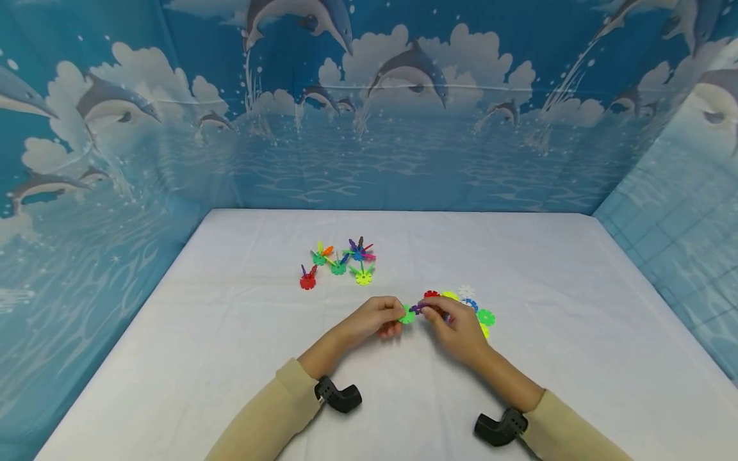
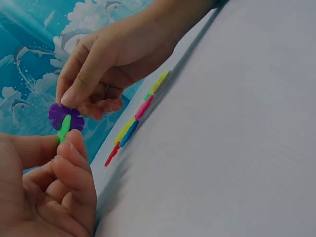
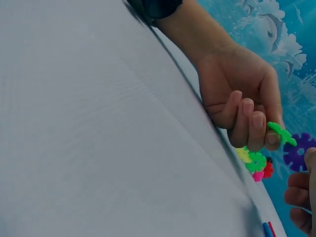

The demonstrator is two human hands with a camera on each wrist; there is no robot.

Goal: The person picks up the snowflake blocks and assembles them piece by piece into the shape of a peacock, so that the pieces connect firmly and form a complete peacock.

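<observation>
My left hand pinches a green notched plastic disc between thumb and forefinger. Thumb and fingers of my right hand pinch a purple notched disc. The two discs meet edge to edge and crosswise in the left wrist view; how deep their slots sit in each other cannot be told. Both hands are a little above the white table. Loose flat discs lie by the right hand, among them a red one, a white one, a blue one and a green one.
Several joined disc clusters stand farther back left of centre, including a red one, a yellow one and a blue one. A white cloth covers the table. A dolphin-print curtain hangs behind and along both sides.
</observation>
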